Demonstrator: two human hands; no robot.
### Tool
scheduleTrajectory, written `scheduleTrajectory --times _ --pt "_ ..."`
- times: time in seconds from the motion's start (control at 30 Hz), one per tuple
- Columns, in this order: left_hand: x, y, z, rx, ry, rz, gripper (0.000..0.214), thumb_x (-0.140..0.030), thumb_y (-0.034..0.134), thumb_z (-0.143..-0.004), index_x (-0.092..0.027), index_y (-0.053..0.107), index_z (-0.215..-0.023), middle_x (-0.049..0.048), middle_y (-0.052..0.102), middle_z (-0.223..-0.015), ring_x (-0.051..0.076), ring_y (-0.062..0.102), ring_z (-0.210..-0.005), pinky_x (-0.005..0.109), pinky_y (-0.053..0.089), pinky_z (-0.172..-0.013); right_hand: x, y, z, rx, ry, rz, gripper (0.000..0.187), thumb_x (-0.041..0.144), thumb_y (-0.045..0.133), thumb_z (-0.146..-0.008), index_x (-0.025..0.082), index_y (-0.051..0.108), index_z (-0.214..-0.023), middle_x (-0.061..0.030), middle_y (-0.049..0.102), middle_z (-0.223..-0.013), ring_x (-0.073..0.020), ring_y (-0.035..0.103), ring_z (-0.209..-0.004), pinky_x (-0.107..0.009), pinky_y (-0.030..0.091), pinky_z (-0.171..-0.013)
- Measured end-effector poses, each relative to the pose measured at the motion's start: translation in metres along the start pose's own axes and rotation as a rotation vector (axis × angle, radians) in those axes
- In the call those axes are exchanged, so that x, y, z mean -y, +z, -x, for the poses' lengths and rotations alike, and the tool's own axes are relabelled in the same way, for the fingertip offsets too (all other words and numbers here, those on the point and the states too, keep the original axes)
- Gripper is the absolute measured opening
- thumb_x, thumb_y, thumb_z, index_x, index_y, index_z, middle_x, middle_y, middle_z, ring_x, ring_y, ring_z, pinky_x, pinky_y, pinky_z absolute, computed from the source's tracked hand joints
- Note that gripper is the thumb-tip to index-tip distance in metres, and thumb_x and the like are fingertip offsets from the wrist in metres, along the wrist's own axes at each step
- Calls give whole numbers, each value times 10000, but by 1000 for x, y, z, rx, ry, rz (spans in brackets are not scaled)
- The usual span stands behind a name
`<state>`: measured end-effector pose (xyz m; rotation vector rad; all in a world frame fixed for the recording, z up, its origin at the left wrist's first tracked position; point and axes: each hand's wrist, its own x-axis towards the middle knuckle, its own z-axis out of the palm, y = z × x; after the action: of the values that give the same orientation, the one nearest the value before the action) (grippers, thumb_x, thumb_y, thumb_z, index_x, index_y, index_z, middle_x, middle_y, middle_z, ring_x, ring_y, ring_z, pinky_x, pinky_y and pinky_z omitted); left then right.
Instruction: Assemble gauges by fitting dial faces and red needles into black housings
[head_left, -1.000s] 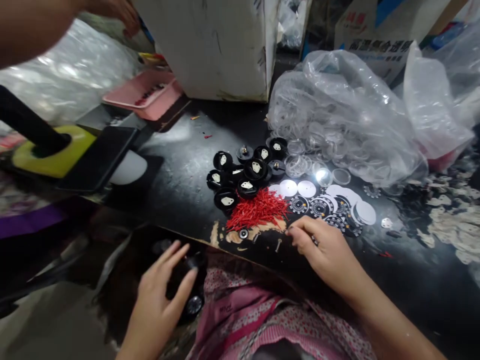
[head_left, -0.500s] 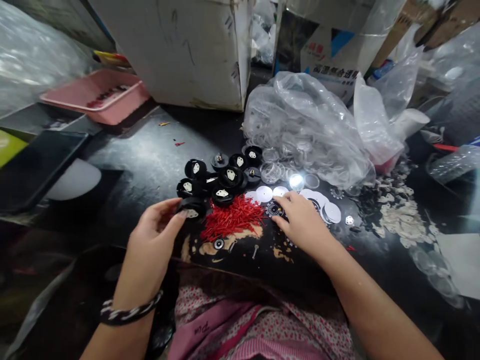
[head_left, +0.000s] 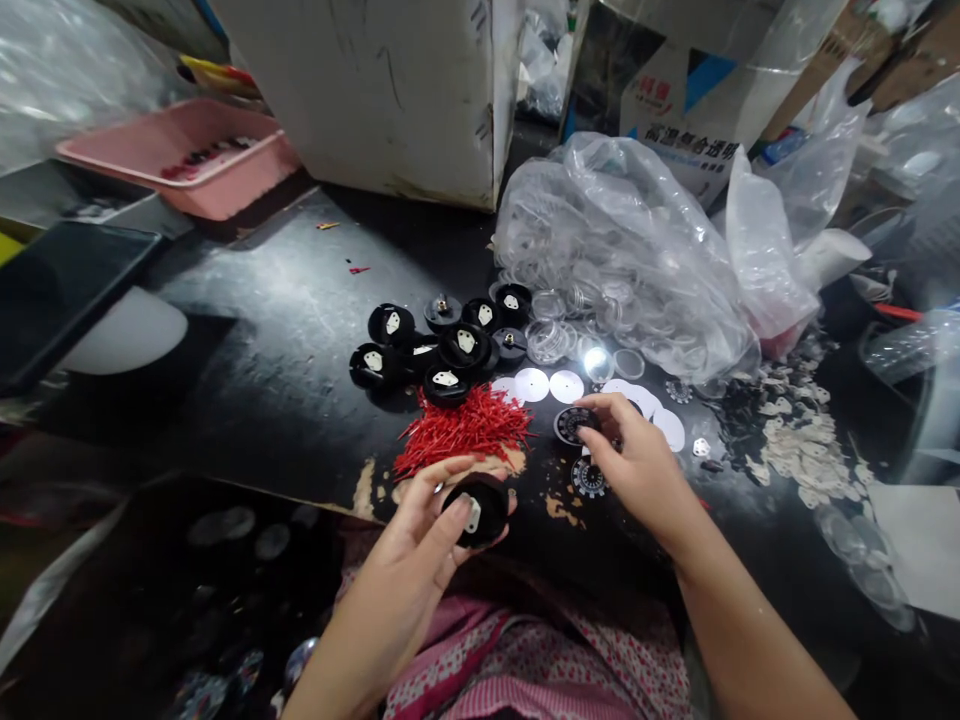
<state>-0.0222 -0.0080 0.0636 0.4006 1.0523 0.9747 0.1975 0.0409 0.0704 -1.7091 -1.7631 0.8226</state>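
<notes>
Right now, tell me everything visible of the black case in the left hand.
The black case is round, cup-like and looks plastic. Inside is a white plate with small dark holes. The left hand holds it, thumb over the plate's edge, fingers curled round behind. Its open face tilts toward the camera, in front of the red pieces.

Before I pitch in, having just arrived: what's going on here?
A person's left hand holds a round black case with a white piece inside, in front of a pile of red slivers. The right hand holds a dark dial disc. More black cases lie beyond the pile on the dark table.
</notes>
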Motion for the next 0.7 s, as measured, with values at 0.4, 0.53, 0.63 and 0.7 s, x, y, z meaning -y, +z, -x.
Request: scheduleTrajectory --times 0.4,0.53,0.63,0.7 --pt "2 7 -9 49 -27 194 291 -382 673 -855 -213 721 -1087 98 708 -1220 258 670 -1103 323 579 -894 -10 -5 9 8 132 -216 151 322 574 -896 214 621 -990 49 603 -619 -146 627 -581 -277 462 -630" --pt "2 11 -13 48 -24 245 308 -384 585 -917 -220 668 -1164 97 710 -1213 224 700 -1030 311 591 -855 -13 -20 9 -6 117 -87 176 357 573 -899 209 631 -824 25 604 -641 -148 597 -595 -280 440 -621" --pt "3 13 -13 34 1 243 358 -383 574 -922 -223 630 -1237 105 685 -1264 218 672 -1100 284 578 -871 -6 -28 12 -129 -7 43 130 303 560 -899 202 641 -897 -29 645 -851 -165 589 -736 -296 440 -689" --pt "6 15 -13 49 52 242 389 -416 570 -919 -238 623 -1261 93 689 -1261 223 635 -1172 281 559 -910 4 -26 15 -78 -31 69 74 262 562 -889 203 603 -905 -31 642 -898 -161 582 -761 -292 435 -693"
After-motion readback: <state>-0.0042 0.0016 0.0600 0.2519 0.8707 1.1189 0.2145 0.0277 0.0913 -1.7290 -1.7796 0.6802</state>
